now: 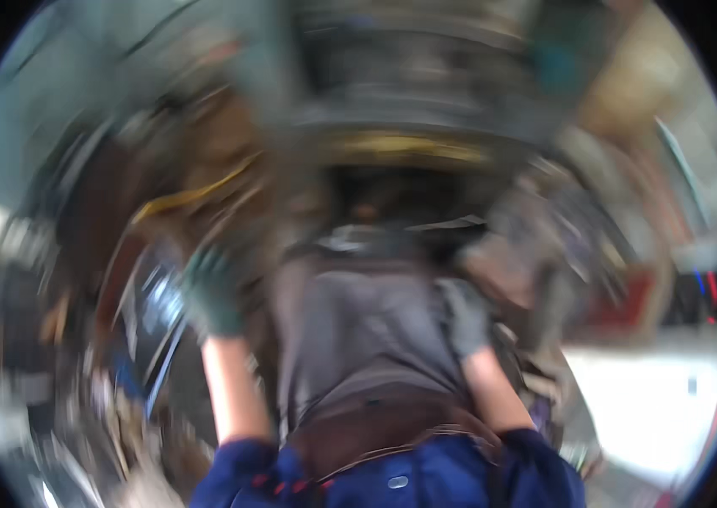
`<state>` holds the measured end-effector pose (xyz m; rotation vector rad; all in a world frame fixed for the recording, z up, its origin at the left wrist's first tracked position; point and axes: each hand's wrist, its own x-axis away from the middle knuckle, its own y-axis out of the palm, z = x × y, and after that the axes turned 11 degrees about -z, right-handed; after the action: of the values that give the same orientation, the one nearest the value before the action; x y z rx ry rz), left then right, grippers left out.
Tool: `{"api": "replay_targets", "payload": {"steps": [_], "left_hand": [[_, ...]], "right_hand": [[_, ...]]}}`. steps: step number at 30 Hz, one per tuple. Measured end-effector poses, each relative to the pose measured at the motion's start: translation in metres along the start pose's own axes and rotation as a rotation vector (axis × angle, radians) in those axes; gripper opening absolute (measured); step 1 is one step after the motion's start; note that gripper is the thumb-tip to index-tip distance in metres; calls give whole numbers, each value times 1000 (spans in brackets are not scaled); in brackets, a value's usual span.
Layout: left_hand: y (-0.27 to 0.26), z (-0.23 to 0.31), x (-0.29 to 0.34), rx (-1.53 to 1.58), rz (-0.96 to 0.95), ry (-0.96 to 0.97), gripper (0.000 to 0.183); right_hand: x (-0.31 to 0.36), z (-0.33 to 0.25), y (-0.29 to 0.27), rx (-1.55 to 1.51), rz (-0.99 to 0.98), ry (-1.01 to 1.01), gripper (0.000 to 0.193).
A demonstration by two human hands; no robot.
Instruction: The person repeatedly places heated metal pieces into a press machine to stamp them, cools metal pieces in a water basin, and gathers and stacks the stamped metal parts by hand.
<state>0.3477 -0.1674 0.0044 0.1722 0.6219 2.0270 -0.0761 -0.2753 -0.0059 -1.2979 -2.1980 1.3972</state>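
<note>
Strong motion blur covers the whole view. My left hand (214, 292), in a grey-green work glove, is held out to the left of my lap. Its fingers are smeared, and I cannot make out anything in them. My right hand (466, 320), in a greyish glove, is beside the right edge of my lap, close to or touching the cloth there. The blur hides its fingers too. Between both hands, a dark brown-grey apron (371, 326) spreads over my lap.
A yellow curved strip (193, 196) runs beyond my left hand. Straight ahead is a dark, blurred structure with a yellow band (413, 148). Cluttered, unrecognisable items lie on both sides. A bright white surface (642, 402) is at the lower right, below a red patch (629, 298).
</note>
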Motion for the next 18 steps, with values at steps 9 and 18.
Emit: {"api": "replay_targets", "payload": {"steps": [9,18], "left_hand": [[126,-101,54,-516,-353,-110,34],[160,-91,52,-1385,-645,285,25]], "right_hand": [[64,71,-43,-1129,562,829,25],[30,144,-104,-1204,773,921,33]]}}
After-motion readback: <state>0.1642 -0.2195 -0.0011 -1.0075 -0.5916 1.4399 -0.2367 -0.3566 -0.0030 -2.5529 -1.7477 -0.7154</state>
